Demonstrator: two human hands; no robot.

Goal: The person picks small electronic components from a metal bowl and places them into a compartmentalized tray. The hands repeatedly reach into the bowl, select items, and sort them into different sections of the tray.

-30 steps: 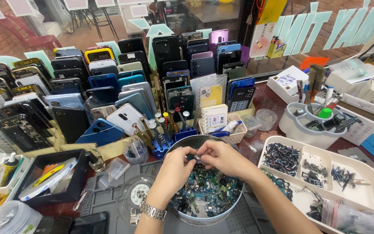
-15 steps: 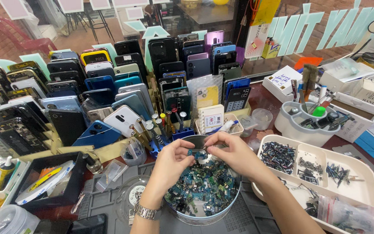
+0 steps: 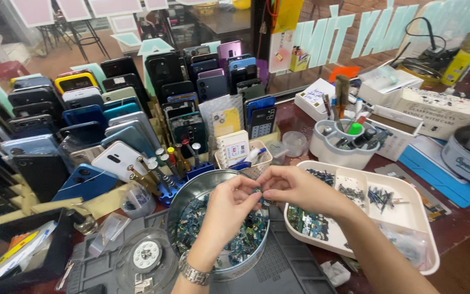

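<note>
My left hand (image 3: 225, 213) and my right hand (image 3: 292, 188) meet above a round metal tin (image 3: 186, 197) filled with several small green and blue circuit parts. Their fingertips pinch one small dark part (image 3: 259, 191) between them, over the tin's right rim. A metal watch (image 3: 194, 273) sits on my left wrist. My right forearm crosses a white compartment tray (image 3: 409, 198) that holds small boards, screws and connectors.
Rows of phones and phone backs (image 3: 110, 109) stand at the back left. A blue screwdriver rack (image 3: 164, 177), a small basket (image 3: 246, 158), a white tool cup (image 3: 344, 141), boxes (image 3: 436, 109) and a grey work mat (image 3: 289, 272) surround the tin. A black tray (image 3: 23, 253) sits at the left.
The view has shifted so the tin and tray sit more to the left. Both hands stay together over the tin, raised a little, still pinching a small part.
</note>
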